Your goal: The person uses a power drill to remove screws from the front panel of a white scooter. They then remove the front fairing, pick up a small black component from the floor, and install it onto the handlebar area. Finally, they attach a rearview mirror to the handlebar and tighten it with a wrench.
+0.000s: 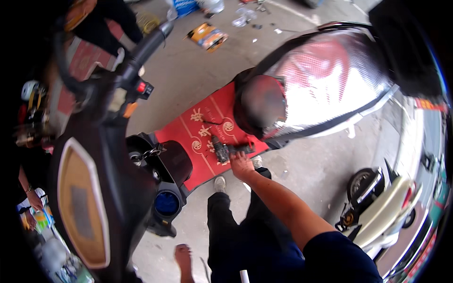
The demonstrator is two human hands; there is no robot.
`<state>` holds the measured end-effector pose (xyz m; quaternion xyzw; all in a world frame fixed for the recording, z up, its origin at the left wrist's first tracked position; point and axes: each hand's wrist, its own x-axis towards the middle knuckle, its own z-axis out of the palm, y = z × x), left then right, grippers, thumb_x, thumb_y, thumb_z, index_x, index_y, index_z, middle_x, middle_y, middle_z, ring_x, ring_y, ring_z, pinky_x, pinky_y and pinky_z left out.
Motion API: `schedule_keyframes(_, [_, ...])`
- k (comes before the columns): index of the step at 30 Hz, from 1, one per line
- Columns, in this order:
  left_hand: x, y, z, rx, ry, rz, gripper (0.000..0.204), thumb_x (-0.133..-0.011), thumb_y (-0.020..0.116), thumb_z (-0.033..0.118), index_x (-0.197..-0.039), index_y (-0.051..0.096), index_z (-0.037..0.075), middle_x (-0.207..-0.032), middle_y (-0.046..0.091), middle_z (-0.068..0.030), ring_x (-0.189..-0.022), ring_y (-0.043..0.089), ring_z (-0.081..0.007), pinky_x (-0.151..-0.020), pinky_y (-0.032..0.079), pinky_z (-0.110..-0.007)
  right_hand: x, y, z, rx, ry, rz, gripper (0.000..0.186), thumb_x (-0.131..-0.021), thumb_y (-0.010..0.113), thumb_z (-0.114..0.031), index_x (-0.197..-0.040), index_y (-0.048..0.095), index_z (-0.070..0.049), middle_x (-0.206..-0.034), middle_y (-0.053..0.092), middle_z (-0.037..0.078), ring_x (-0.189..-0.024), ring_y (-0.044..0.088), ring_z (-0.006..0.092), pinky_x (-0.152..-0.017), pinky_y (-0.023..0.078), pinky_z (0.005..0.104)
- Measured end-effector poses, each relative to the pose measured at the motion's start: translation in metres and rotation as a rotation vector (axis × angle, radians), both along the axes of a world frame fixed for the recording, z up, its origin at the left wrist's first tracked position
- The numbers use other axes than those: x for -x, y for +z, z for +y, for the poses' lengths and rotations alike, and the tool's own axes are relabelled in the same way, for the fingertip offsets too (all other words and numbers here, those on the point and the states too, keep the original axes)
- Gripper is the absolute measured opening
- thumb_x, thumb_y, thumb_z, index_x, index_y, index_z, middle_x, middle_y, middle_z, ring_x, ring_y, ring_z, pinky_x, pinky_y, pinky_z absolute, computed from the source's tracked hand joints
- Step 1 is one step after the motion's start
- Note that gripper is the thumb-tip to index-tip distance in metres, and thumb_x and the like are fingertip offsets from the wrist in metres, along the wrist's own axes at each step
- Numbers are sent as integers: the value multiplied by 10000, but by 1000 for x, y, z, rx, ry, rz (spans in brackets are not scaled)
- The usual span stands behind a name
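My right hand [241, 163] reaches onto the red printed floor mat [184, 137] of a black scooter [89, 132], fingers closed on the end of a dark tool [221, 150] lying there, with a small red part beside it. My left hand [183, 257] hangs low near the bottom edge, fingers loosely bent and apart, holding nothing visible. An open front compartment [177, 160] with keys lies left of the mat. The seat [330, 85] has a shiny silver cover, with a dark blurred round area at its front.
A cream scooter [382, 207] stands at the lower right. A person in dark trousers [106, 26] is at the upper left; another person's hand [34, 198] shows at the far left. An orange-black package [207, 35] and scraps lie on the concrete floor beyond the scooter.
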<state>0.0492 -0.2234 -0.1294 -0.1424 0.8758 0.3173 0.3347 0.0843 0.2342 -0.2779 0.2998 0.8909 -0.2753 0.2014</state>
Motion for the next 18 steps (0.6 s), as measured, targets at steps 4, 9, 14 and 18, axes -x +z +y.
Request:
schedule_keyframes(4, [-31,-65,139,50,-526,75,227,-834,680,164,-989,597,20,-941,669,-174,-862,654,-353,-772,530,-421,11,-93,11,-299,171,42,540,-872,491,-165,-1379,420,8,-1205,552,220,-1153,501,352,-984,386,465])
schedule_keyframes(9, [49,-236,264,77,-634,304,348,-821,659,59,-1142,535,3,-1091,616,-212,-1012,597,-390,-867,489,-458,15,-126,22,-249,188,28,516,-874,488,-149,-1372,433,-31,-1082,590,151,-1081,537,293,-969,404,430])
schedule_keyframes(14, [112,-285,345,-121,-619,395,410,-768,659,-16,-1152,556,81,-1013,595,-156,-913,616,-335,-770,499,-428,6,-107,31,-149,211,96,564,-800,590,-128,-1339,454,-36,-1073,599,131,-1066,547,284,-955,416,422])
schedule_keyframes(18, [117,-306,339,-98,-676,408,261,-773,644,4,-1019,598,81,-953,587,-124,-873,611,-324,-738,493,-420,-28,-72,33,120,145,265,694,-696,727,-202,-1302,445,-14,-997,593,155,-1007,567,305,-907,429,423])
